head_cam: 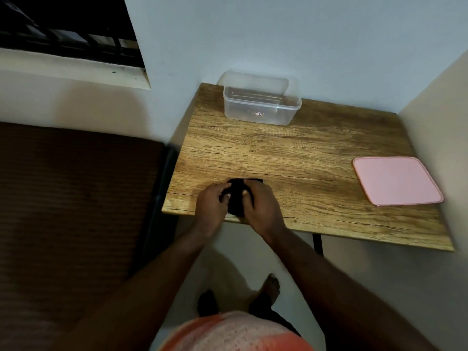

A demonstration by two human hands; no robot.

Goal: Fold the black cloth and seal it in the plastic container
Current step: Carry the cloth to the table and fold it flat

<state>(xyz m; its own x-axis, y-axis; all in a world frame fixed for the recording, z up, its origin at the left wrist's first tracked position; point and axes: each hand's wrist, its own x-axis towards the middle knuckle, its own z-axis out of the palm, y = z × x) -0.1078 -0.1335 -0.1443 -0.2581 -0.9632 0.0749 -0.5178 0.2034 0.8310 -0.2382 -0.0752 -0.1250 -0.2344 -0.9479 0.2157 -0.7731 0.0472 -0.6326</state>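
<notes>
The black cloth (236,196) lies as a small folded bundle near the front edge of the wooden table (304,153). My left hand (211,205) grips its left side and my right hand (260,205) grips its right side; both cover most of the cloth. The clear plastic container (260,103) stands open and empty at the back of the table against the wall. Its pink lid (396,181) lies flat on the right side of the table, apart from the container.
A dark brown mattress (71,198) sits left of the table, touching its edge. Walls close in the table at the back and right. A barred window (68,29) is at upper left. My feet show on the floor below the table's front edge.
</notes>
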